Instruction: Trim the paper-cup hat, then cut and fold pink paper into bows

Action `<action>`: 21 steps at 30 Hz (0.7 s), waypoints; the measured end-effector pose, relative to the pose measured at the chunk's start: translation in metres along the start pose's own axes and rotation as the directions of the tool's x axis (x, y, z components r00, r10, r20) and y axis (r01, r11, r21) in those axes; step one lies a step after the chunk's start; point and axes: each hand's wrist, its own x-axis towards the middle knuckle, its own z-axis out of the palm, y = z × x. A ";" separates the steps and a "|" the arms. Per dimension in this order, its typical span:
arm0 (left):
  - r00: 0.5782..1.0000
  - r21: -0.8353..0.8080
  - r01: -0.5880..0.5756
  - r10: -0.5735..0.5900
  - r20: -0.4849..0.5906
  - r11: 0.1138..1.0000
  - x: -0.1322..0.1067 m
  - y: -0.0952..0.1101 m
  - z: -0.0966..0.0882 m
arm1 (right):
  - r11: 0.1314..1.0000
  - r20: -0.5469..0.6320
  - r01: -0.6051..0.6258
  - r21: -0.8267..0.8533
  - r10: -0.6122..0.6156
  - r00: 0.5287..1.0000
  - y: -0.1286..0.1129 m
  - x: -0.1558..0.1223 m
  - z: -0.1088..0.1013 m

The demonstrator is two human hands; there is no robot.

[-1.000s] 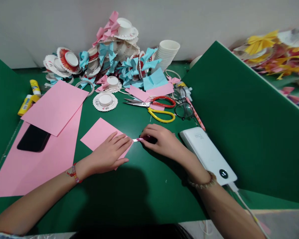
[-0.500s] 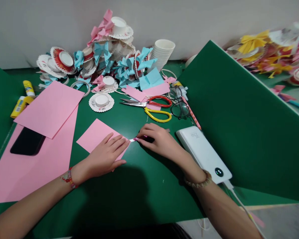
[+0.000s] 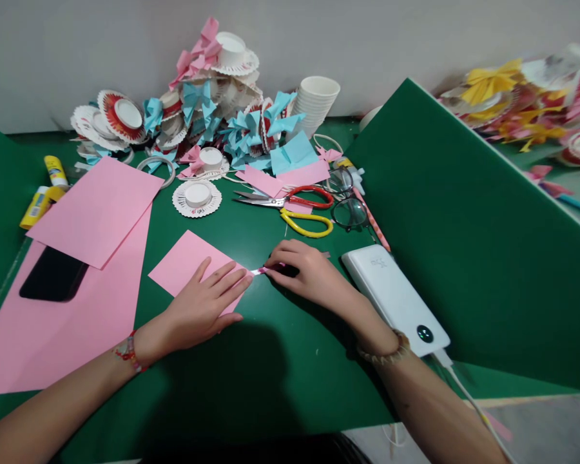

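My left hand [image 3: 205,309] lies flat with fingers stretched out on a small pink paper square [image 3: 181,261] on the green table [image 3: 270,380]. My right hand [image 3: 309,274] is curled, fingertips pinching a thin pink-and-white strip [image 3: 260,271] at the square's right corner. What else the right hand covers is hidden under its fingers.
Large pink sheets [image 3: 96,209] and a black phone [image 3: 53,274] lie at left, glue sticks [image 3: 43,193] beyond. Scissors [image 3: 290,200], yellow scissors [image 3: 309,222], glasses [image 3: 348,209], a white power bank [image 3: 394,296], paper cups [image 3: 316,103] and paper-bow decorations [image 3: 212,109] crowd the back. A green divider [image 3: 473,232] rises at right.
My left hand has slid slightly back and left on the pink square, fingers spreading a little. The right hand stays pinching the strip.
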 end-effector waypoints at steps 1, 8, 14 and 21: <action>1.000 -0.001 -0.001 0.001 0.002 1.000 0.000 0.000 0.000 | 1.000 0.003 -0.002 0.001 0.002 1.000 0.000 0.000 0.000; 1.000 0.005 -0.005 0.005 0.009 1.000 0.000 -0.001 0.001 | 1.000 0.007 -0.027 -0.003 0.027 1.000 -0.001 0.000 -0.002; 1.000 0.013 -0.008 0.007 0.008 1.000 0.000 0.000 0.001 | 1.000 -0.001 -0.022 0.004 0.022 1.000 -0.001 0.000 -0.001; 1.000 0.019 -0.007 0.007 0.002 1.000 0.000 0.000 0.001 | 1.000 -0.051 0.026 0.016 -0.025 0.998 -0.001 0.000 0.006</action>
